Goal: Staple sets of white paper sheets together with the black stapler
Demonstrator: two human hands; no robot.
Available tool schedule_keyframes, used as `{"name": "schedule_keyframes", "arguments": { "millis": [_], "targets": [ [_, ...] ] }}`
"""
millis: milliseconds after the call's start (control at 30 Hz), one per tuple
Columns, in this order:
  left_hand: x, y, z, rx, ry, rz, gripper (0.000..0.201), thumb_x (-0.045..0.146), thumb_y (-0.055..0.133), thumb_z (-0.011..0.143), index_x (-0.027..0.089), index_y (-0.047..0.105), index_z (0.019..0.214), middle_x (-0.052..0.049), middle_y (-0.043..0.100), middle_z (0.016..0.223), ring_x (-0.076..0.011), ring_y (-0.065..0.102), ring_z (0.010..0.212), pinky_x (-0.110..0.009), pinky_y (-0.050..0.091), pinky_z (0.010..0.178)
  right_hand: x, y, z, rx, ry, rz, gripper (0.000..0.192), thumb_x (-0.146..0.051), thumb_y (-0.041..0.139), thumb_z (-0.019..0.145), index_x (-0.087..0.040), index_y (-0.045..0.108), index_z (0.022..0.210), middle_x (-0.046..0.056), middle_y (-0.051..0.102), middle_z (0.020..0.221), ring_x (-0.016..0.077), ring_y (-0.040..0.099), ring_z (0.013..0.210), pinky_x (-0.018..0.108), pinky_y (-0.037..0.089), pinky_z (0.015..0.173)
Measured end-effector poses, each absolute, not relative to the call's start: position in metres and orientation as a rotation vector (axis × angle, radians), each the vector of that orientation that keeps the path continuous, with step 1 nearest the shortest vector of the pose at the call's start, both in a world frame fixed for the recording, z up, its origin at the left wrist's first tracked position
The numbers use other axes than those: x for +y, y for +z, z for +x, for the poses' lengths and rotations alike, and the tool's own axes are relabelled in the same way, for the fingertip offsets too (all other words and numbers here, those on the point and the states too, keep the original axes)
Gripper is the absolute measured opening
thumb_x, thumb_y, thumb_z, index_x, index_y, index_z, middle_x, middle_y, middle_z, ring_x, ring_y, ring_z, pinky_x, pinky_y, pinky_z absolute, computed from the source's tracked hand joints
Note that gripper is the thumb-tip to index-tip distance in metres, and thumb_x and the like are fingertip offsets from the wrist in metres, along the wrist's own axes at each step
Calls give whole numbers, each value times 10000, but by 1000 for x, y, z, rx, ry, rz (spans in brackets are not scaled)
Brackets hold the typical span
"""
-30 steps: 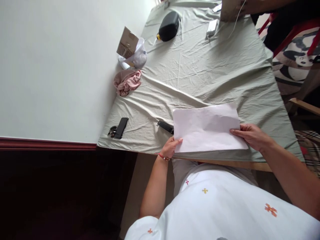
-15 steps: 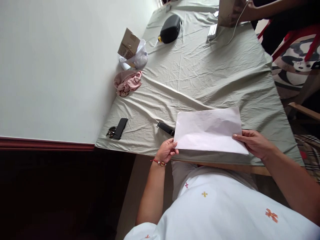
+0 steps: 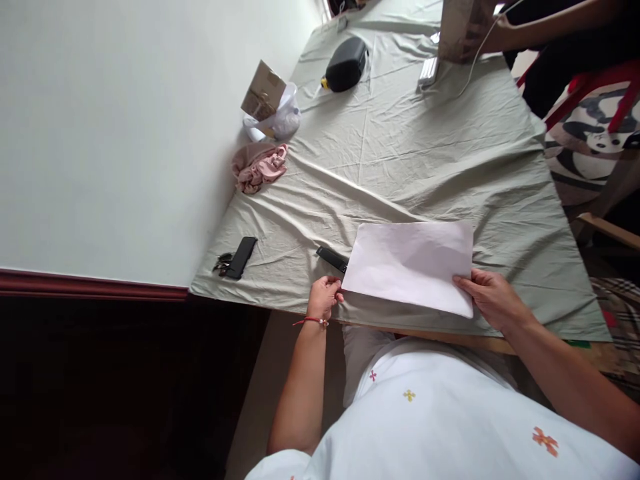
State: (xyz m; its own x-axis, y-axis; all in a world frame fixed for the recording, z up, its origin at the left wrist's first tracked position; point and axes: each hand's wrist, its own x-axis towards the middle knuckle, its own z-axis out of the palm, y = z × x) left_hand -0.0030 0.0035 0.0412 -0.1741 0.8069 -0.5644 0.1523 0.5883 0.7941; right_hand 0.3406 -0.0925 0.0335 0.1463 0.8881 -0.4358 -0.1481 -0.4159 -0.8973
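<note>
A white sheet of paper (image 3: 410, 263), perhaps more than one layer, lies level just over the near edge of the table. My right hand (image 3: 493, 293) grips its right side, thumb on top and fingers underneath. At the lower left corner, my left hand (image 3: 325, 297) pinches the paper between thumb and fingers; a red string bracelet circles that wrist. Partly covered by the paper's left edge is a black stapler-like object (image 3: 332, 258), whose exact kind I cannot make out.
A green cloth (image 3: 400, 167) covers the table. Along the wall side are a black case with keys (image 3: 243, 258), pink fabric (image 3: 260, 168), a plastic bag (image 3: 285, 117) with cardboard (image 3: 263, 90), and a black pouch (image 3: 347, 65). Another person's hand (image 3: 480, 40) holds a box near a white power strip (image 3: 428, 72).
The paper has turned slightly, its right end coming nearer to me and leftward. Both hands have shifted a little left with it. The view has moved slightly.
</note>
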Motion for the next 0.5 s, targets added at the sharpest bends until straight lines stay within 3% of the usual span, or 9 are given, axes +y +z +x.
{"name": "schedule_keyframes", "arguments": {
  "millis": [167, 267, 367, 433, 500],
  "targets": [
    [7, 32, -14, 1687, 775, 884, 247, 274, 796, 773, 159, 593, 854, -8, 709, 686, -55, 517, 397, -156, 236, 396, -91, 34, 334, -611, 1409, -1520, 144, -403, 793, 684, -291, 748, 762, -5, 777, 766, 235, 757, 810, 336, 638, 749],
    [6, 25, -17, 1815, 877, 1009, 118, 249, 698, 841, 172, 622, 889, -31, 732, 754, -95, 582, 486, -193, 376, 458, -91, 34, 328, -605, 1384, -1519, 131, -397, 786, 693, -301, 750, 774, -12, 785, 787, 231, 761, 832, 345, 640, 796],
    [3, 22, -18, 1955, 1055, 1372, 142, 173, 639, 856, 188, 704, 981, -99, 781, 977, -202, 739, 862, -323, 591, 803, -92, 34, 324, -608, 1359, -1520, 152, -414, 791, 689, -304, 754, 788, -15, 792, 801, 238, 760, 833, 366, 644, 812],
    [2, 22, -18, 1887, 1151, 1677, 275, 124, 615, 853, 204, 748, 1081, -134, 769, 1212, -257, 703, 1188, -426, 528, 1096, -93, 35, 321, -628, 1351, -1518, 165, -422, 797, 688, -306, 757, 798, -17, 798, 819, 246, 763, 851, 373, 645, 812],
    [1, 20, -17, 1732, 1168, 1901, 382, 86, 575, 864, 220, 763, 1168, -126, 729, 1356, -265, 612, 1375, -476, 408, 1245, -94, 35, 318, -644, 1348, -1511, 160, -423, 796, 697, -308, 761, 804, -19, 801, 832, 245, 765, 860, 367, 644, 802]
  ]
}}
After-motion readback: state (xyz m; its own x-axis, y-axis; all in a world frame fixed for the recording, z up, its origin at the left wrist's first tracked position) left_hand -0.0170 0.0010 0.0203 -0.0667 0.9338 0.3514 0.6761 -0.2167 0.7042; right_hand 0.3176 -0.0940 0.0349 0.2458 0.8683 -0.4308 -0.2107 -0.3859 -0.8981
